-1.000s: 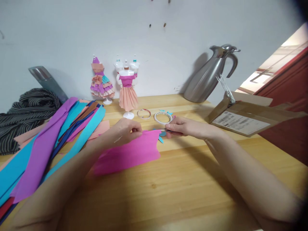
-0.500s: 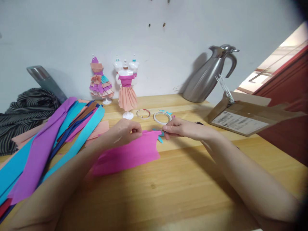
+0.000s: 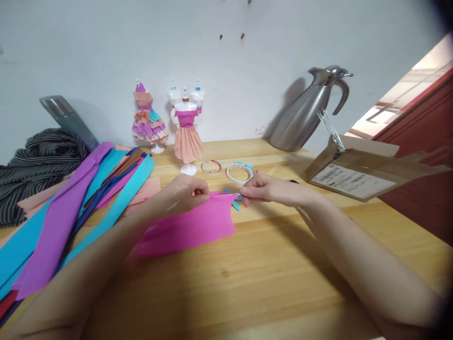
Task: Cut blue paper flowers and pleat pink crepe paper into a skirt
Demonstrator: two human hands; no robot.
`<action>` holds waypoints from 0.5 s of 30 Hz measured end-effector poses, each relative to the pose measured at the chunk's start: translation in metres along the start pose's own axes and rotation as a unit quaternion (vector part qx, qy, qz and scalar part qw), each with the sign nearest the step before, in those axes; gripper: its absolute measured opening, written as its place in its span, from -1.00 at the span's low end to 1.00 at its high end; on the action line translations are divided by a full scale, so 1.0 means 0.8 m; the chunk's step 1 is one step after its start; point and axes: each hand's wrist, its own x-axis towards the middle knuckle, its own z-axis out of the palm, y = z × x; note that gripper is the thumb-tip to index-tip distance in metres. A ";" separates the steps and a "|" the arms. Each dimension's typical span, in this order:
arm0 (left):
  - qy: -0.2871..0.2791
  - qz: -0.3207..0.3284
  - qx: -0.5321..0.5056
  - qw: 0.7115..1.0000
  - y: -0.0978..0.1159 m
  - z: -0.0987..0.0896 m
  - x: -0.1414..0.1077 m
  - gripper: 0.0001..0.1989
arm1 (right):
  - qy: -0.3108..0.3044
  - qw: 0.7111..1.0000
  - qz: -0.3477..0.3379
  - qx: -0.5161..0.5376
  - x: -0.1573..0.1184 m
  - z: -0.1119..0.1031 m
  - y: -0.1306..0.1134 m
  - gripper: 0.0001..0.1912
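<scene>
A sheet of bright pink crepe paper [image 3: 191, 231] stands slightly raised off the table, its lower edge near the wood. My left hand [image 3: 186, 193] is closed on its top edge, with thumb and forefinger pinched together. At the sheet's upper right corner, my right hand [image 3: 260, 189] grips thin silver tweezers [image 3: 235, 194], whose tips meet the pink edge. Most of that tool is hidden by the fingers. Small blue paper pieces [image 3: 236, 206] lie behind the corner, close to the right hand.
Colourful paper strips [image 3: 60, 231] cover the left side. Dressed miniature mannequins [image 3: 187, 141] stand by the wall. Tape rolls [image 3: 227, 174] lie behind my hands. A steel jug [image 3: 300, 113] and an opened cardboard box [image 3: 368, 172] occupy the right. A striped cloth [image 3: 53, 151] sits far left.
The tweezers have shifted slightly along the pink paper's top right corner, and more of their silver tip shows. My left hand keeps its place on the edge.
</scene>
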 end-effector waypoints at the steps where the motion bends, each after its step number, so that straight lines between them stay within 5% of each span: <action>1: -0.001 0.000 0.001 1.000 0.000 0.000 0.000 -0.83 | -0.004 1.000 0.001 0.002 -0.001 0.000 -0.001 -0.38; 15: -0.004 0.003 0.006 1.000 -0.001 0.000 0.000 -0.83 | -0.002 0.998 -0.008 0.055 0.002 0.000 0.000 -0.38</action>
